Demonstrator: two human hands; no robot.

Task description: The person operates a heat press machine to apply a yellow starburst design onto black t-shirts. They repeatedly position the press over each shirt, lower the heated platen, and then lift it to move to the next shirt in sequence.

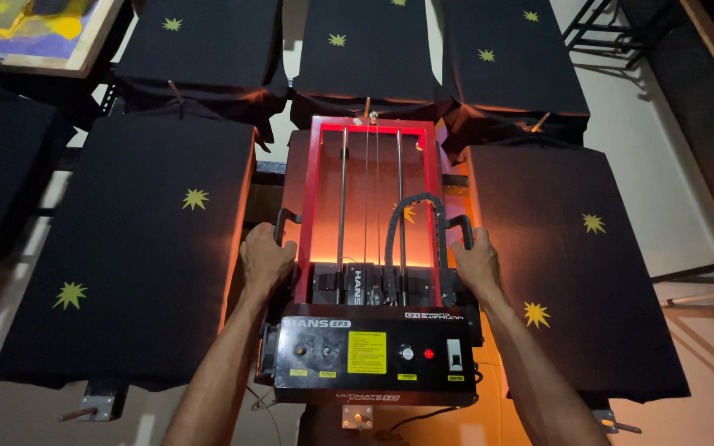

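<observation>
- Curing unit (369, 248): long axis runs 12–6 o'clock, between both hands.
- Left hand (264, 260) closed on left handle (284, 225), at 9 o'clock.
- Right hand (476, 263) apparently wraps right handle (461, 225), at 3 o'clock; fingers partly hidden.

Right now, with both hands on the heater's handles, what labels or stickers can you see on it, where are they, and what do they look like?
Big label: middle of the black control panel, yellow rectangle, dark print.
Small stickers: panel's lower left, under two knobs, yellow strips.
Small sticker: under the middle knob, yellow strip.
Small sticker: under the switch at right, yellow strip.
Lettering: panel's top left, white.
</observation>
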